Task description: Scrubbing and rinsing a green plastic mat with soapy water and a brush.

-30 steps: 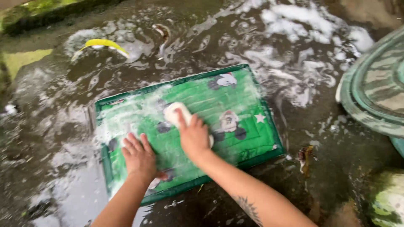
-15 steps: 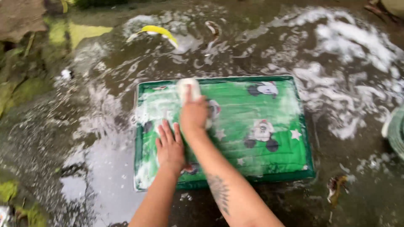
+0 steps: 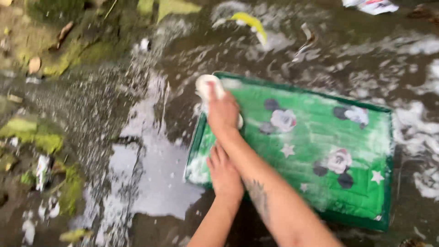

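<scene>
A green rectangular mat printed with cartoon figures and white stars lies flat on wet, soapy ground. My right hand grips a white scrubbing pad at the mat's far left corner. My left hand lies flat, fingers together, on the mat's near left edge, partly under my right forearm. Suds cover the mat's left end and right side.
Foamy water spreads over the dark concrete to the left of the mat. A yellow leaf lies beyond it. Mossy stones and scattered litter line the left side. White foam sits at the right.
My right hand has pushed the white pad up to the mat's far left corner. My left hand has slid to the near left edge. The view has swung left.
</scene>
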